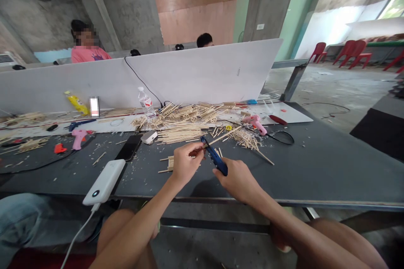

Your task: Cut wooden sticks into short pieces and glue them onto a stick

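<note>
Clock face centred on the blue hand tool (217, 160), 12 pointing away from the wearer. Left hand (187, 161) at 9 o'clock, its thumb and fingers pinching one end of a thin wooden stick (224, 136). The stick crosses near the tool's far tip and runs out toward 2 o'clock. Right hand (238, 176) at 4 o'clock, fingers wrapped around the tool's near end, tip angled toward 11. Cannot tell whether the stick sits within the tool's working end or only against it. Both hands are above the dark table (331, 163), near its front edge. At 9 o'clock, partly hidden by the left hand: a small stick frame (171, 163). At 10: a row of loose sticks (179, 135), and farther out a clear bottle (145, 102). At 11: a heap of joined stick pieces (195, 112). At 1: a yellow ring (228, 127). At 2: a pile of short sticks (248, 139), with a pink glue gun (259, 125) just beyond. Well out near 9: a black phone (133, 147) and, closer to the wearer, a white power bank (105, 180) with a cable attached.
</note>
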A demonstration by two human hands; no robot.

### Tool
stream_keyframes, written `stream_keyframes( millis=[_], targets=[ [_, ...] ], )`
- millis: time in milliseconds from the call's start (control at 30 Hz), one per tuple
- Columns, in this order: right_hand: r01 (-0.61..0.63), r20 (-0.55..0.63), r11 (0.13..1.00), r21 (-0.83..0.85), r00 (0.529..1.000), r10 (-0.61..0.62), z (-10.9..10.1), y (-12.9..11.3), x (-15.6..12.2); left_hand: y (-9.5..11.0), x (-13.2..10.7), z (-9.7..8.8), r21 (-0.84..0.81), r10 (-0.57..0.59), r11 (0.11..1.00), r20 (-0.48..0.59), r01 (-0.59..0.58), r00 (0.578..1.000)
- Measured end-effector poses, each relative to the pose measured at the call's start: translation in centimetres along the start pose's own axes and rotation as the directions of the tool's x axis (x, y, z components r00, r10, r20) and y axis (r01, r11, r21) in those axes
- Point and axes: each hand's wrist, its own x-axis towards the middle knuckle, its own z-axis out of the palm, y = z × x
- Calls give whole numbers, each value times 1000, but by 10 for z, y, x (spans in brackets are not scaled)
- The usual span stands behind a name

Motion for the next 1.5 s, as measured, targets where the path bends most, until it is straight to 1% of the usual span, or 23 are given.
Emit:
stream_keyframes(
  millis=[300,500,700,933,1133,1300,1400,1433,1467,1500],
  targets=[
    [-13,12,1000,15,1000,13,-1,0,0,3,0,1,-24,-34,999,4,34,999],
    [-24,24,1000,10,999,24,-1,-2,-1,0,-1,3,-95,-106,990,-12,105,994],
    [-47,44,999,1,998,47,0,-7,-2,1,-1,4,-136,-167,977,-31,161,986],
    [-45,46,999,-18,998,45,4,-4,0,3,0,3,-146,-177,974,-25,171,984],
    [-73,63,996,-43,995,76,7,-4,1,-1,1,2,-168,-204,966,-16,199,979],
    [-72,58,997,11,996,71,11,-3,5,-1,3,1,-198,-249,949,10,246,969],
    [-85,46,995,48,996,83,8,-1,8,-3,6,-2,-235,-283,931,11,278,959],
    [-91,40,994,61,995,89,6,0,9,-6,8,-3,-210,-280,939,1,274,960],
    [-98,32,992,74,995,95,2,1,9,-9,10,-5,-149,-260,955,-5,257,965],
    [-101,21,991,88,995,100,-2,2,8,-15,12,-7,-55,-229,972,2,229,973]
  ],
)
